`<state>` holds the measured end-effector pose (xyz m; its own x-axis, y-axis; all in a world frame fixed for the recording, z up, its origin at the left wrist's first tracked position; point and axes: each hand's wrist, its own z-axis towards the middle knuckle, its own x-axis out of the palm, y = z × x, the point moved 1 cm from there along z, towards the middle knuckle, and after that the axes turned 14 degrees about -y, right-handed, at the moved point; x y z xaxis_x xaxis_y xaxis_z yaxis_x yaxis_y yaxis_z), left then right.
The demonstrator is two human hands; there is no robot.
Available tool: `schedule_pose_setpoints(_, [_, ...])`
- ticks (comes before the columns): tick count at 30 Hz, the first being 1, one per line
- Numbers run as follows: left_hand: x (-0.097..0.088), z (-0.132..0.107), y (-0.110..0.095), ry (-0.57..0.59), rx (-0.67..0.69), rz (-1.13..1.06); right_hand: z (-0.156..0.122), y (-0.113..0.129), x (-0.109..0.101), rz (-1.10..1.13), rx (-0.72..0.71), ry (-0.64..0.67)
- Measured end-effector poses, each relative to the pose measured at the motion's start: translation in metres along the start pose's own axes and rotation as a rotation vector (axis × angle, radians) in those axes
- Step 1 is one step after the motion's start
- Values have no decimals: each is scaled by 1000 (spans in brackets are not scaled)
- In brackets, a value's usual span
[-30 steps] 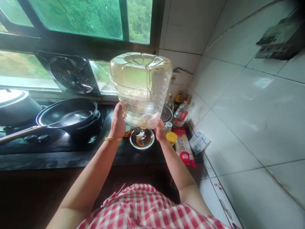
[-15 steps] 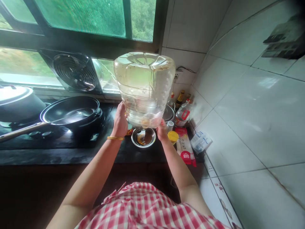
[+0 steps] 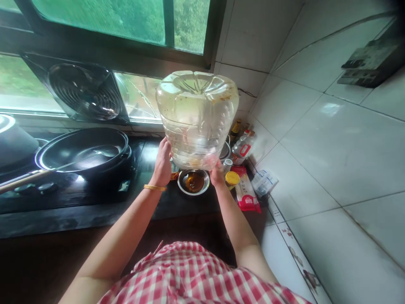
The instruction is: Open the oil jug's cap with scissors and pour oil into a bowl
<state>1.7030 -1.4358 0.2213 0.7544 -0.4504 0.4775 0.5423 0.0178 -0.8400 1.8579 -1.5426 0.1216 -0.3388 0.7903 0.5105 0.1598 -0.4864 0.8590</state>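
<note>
A large clear plastic jug [image 3: 196, 118] of pale liquid is tilted over, its ridged base turned up toward me. My left hand [image 3: 162, 164] grips its left side, a gold bangle on the wrist. On the lower right, my right hand [image 3: 217, 174] holds the jug too, fingers partly hidden behind it. Beneath the jug, a small metal bowl [image 3: 193, 193] with brown liquid in it stands on the dark counter. The jug's mouth is out of sight, so I cannot tell whether anything flows out.
Left of the jug, a black wok [image 3: 85, 147] with a long-handled ladle sits on the stove, beside a large pot [image 3: 15, 141]. To the right are a yellow-lidded jar [image 3: 232, 179], a red-and-white packet [image 3: 247, 192], a plastic bag [image 3: 264, 183] and several bottles [image 3: 243, 145] by the tiled wall.
The view has turned slightly, so the stove shifts left. Both hands keep hold of the tilted jug over the bowl, with little other visible change.
</note>
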Motion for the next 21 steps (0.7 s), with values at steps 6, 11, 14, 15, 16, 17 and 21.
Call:
schedule_pose_setpoints(6, [-9,-2,2,20,30,1,1,-8,-1,-31,6,31])
schedule_pose_setpoints(11, [-4,-9,9,-25,102,52,11,-12,-9,44,40,120])
schedule_pose_setpoints(14, [5,-14,14,-73,101,33,21,-11,-15,56,88,179])
schedule_pose_setpoints(15, [9,-16,16,-95,90,23,25,-10,-17,50,103,195])
schedule_pose_setpoints(16, [13,-17,18,-115,81,15,29,-9,-19,42,116,206])
schedule_pose_setpoints(17, [16,-18,19,-133,78,8,33,-9,-21,37,126,213])
schedule_pose_setpoints(21, [29,-22,25,-172,109,29,47,-9,-27,61,155,224])
